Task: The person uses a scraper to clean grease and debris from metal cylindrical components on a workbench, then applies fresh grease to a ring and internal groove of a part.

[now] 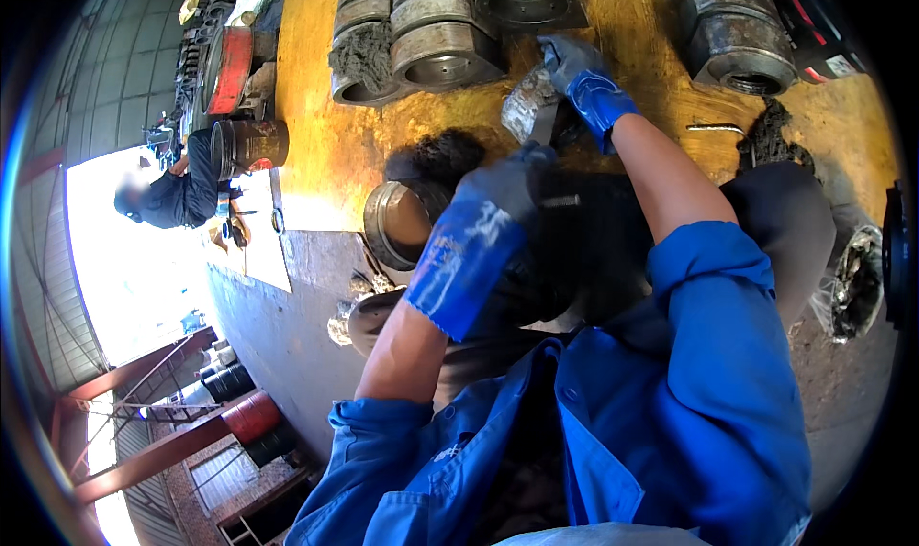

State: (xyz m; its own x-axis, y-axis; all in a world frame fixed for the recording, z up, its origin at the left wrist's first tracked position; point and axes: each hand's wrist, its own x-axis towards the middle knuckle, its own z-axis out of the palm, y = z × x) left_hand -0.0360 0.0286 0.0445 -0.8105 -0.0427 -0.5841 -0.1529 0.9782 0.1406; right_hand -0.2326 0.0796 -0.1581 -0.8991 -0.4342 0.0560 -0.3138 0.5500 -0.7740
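My left hand, in a blue rubber glove, is closed round a tool in front of my lap. A flat grey blade comes out of its far side, and a ribbed rod end sticks out to the right. The blade meets a scuffed silver metal part at the table's near edge. My right hand, gloved alike, is curled at the part's far right side and steadies it; the fingertips are partly hidden. Left of my left hand stands an open metal ring beside a dark fibrous clump.
Rows of thick metal cylinders stand along the oily yellow table. More cylinders, a thin metal rod and dark fibre lie right. At far left, a person sits near a rusty bucket.
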